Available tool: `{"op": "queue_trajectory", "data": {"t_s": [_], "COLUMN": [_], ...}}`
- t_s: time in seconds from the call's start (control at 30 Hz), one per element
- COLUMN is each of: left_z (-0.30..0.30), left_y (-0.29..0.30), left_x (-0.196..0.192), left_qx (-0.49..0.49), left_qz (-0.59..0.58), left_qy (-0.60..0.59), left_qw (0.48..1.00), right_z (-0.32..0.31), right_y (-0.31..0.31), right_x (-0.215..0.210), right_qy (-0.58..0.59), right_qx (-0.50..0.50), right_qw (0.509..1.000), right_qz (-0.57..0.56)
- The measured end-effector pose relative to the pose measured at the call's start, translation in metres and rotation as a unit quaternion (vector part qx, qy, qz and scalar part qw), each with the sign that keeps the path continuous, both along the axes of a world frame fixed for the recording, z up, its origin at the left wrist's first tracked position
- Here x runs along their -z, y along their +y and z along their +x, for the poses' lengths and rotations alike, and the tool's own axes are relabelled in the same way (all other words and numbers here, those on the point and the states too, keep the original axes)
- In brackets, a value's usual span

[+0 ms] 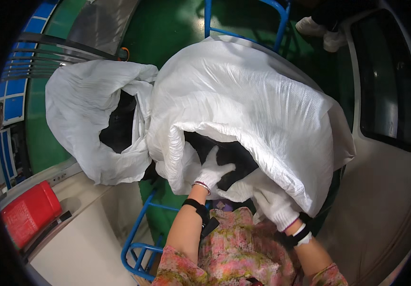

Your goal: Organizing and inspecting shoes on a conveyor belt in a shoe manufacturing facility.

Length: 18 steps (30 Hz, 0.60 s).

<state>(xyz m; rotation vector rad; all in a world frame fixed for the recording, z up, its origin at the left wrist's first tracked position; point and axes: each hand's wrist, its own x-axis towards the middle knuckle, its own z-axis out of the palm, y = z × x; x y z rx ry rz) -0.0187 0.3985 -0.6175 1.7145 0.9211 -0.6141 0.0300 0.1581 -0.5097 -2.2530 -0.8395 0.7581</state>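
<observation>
The person is standing over a big white woven sack (262, 109) that is resting on a blue metal cart (141, 238), its open mouth turned toward them. Both hands are wearing white knit gloves and black wrist straps. The left hand (213, 172) is reaching into the mouth of the sack, its fingers (211, 157) spreading fairly wide and pressing flat against the dark contents (234, 152) inside, not gripping anything. The right hand (274, 202) is sitting at the lower lip of the sack, closing on the white fabric edge; how tightly its fingers are holding is hard to tell, since glove and sack are the same white.

Just beside the big sack, on the person's left, a second white sack (84, 109) is standing open, showing dark contents in its mouth too; the two sacks are touching. A red fire extinguisher (30, 214) is lying at the lower left on a pale bench (81, 238). The green floor (172, 28) is showing beyond the sacks. Another person's white shoes (322, 33) are standing at the top right, well apart from the hands.
</observation>
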Motion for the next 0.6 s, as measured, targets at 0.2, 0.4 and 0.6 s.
{"op": "queue_trajectory", "data": {"t_s": [0.2, 0.4, 0.6], "left_z": [-0.023, -0.035, -0.054], "left_y": [-0.003, -0.024, -0.032], "left_x": [0.030, 0.008, -0.010], "left_qx": [0.080, 0.374, 0.350], "left_qz": [-0.029, 0.105, 0.124], "left_qy": [-0.043, 0.073, 0.023], "left_qw": [0.995, 0.919, 0.928], "right_z": [-0.016, -0.024, -0.014], "right_y": [-0.017, -0.037, -0.033], "right_x": [0.009, 0.009, -0.009], "right_qy": [0.288, 0.125, 0.022], "right_qx": [0.153, 0.090, 0.044], "right_qw": [0.945, 0.986, 0.998], "right_qz": [-0.026, -0.057, -0.043]}}
